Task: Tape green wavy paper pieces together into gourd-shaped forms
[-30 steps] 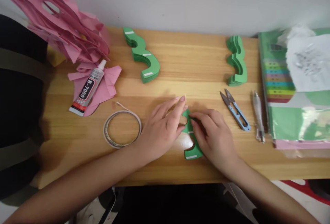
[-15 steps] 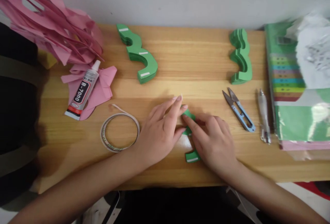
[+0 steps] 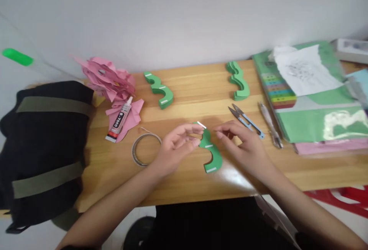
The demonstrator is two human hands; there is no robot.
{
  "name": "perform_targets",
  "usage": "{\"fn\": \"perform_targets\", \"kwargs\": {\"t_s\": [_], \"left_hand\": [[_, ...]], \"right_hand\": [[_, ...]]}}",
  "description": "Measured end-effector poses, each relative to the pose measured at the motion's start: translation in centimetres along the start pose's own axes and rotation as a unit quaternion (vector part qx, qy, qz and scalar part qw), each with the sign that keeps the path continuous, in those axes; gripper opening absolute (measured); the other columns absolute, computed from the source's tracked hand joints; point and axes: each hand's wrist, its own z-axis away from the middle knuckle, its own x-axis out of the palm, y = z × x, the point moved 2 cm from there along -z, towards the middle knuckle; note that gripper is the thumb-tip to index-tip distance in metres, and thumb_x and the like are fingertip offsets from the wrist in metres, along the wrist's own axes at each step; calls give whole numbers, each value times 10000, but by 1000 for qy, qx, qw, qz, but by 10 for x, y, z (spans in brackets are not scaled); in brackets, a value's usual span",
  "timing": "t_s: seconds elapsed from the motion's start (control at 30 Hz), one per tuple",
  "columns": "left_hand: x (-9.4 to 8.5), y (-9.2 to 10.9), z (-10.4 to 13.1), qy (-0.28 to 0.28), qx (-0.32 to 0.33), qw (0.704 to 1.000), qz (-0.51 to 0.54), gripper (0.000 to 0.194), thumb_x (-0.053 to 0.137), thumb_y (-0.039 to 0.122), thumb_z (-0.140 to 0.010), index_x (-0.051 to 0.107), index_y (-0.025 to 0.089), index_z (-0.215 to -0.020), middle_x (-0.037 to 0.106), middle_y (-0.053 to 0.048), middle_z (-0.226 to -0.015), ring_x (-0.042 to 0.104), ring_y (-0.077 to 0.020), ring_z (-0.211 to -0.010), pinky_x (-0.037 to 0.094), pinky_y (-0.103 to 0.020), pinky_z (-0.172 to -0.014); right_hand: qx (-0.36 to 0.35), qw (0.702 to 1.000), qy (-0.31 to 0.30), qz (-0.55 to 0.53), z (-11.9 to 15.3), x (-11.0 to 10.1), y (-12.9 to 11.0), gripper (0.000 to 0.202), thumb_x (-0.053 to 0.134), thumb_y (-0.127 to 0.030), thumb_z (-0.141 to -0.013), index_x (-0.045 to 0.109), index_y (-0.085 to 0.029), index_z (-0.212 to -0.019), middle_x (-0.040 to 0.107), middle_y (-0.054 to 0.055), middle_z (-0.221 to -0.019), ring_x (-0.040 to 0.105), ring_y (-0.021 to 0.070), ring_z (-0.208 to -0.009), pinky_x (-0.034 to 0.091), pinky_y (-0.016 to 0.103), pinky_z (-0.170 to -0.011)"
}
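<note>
A curvy green paper cutout (image 3: pixel 217 158) lies on the table between my hands, with short white tape strips at its top, middle and bottom. My left hand (image 3: pixel 179 144) hovers at its upper left edge, fingers half bent and thumb apart from them, holding nothing visible. On the other side, my right hand (image 3: pixel 244 142) has thumb and index fingertip brought together in a pinch; anything between them is too small to make out. A roll of narrow tape (image 3: pixel 135 153) lies beside my left wrist, its loose end sticking up.
Green cutout stacks stand at the back, one with tape strips (image 3: pixel 166 96) and another (image 3: pixel 243 89) further right. Thread snips (image 3: pixel 248 122), a pen (image 3: pixel 270 125) and green paper packs (image 3: pixel 310 121) lie right. Left are a B-7000 glue tube (image 3: pixel 119 121), pink paper pieces (image 3: pixel 110 81) and a black bag (image 3: pixel 51 135).
Both hands have lifted and drawn apart from the green cutout, uncovering it. A white strip now shows at its top end. The camera view has tilted up and shows more wall.
</note>
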Motion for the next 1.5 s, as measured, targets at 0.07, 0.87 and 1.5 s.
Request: {"fn": "perform_targets", "kwargs": {"t_s": [0.07,0.87,1.5], "left_hand": [[3,3,3,-9,9,999,-39,193,523,191,-906,579,179,-1090,704,-98,-1108,681,-179,-1038,578,-347,-892],[17,-25,0,-6,174,907,-384,561,505,118,-901,319,192,-1425,660,-88,-1247,537,-261,-1260,411,-458,-1033],[16,-25,0,-10,163,913,-374,416,443,173,-958,406,165,-1372,640,-113,-1274,518,-236,-1278,407,-433,-1034]], "right_hand": [[-9,999,36,27,7,-8,0,77,595,-194,-866,668,-171,-861,666,13,-721,593,118,-593,490,242,-558],[-263,938,-207,87,-3,9,26,141,529,-216,-921,645,-154,-872,606,62,-788,571,177,-746,462,313,-693],[-237,941,-238,29,-7,4,26,69,621,-217,-876,617,-165,-831,595,59,-765,564,179,-722,469,325,-660]]}}
